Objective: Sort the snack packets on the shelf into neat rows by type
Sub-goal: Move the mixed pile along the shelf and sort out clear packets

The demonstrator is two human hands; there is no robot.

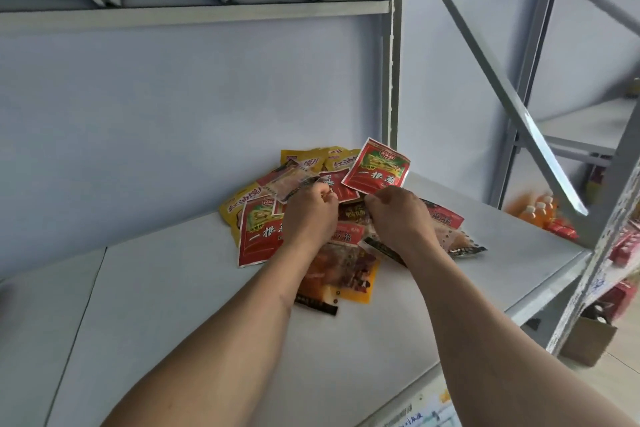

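Left hand [309,210]: reaching into the middle of the pile, fingers curled tight and pinching a red packet edge [341,189]; exact grip partly hidden by the knuckles.
Right hand [398,215]: closing as a fist at the lower edge of a raised red packet [376,166], holding it tilted up above the heap.
Snack pile [346,253]: lying mixed and overlapping on the white shelf [173,305], close to the back wall, not yet lining up in rows.
Red packet at left [258,236]: lying flat at the near left edge of the pile, partly overlapping a yellow one.
Yellow packets [313,159]: sitting at the back of the heap, touching the wall side; another yellow packet [237,204] peeking out at far left.
Dark brown packets [346,274]: spreading toward the front, under both wrists.
Clear-and-black packet [457,241]: sticking out to the right of the pile.
Orange bottles [535,211]: standing on a lower shelf beyond the right upright, blurred.
Cardboard box [588,340]: resting on the floor at far right.
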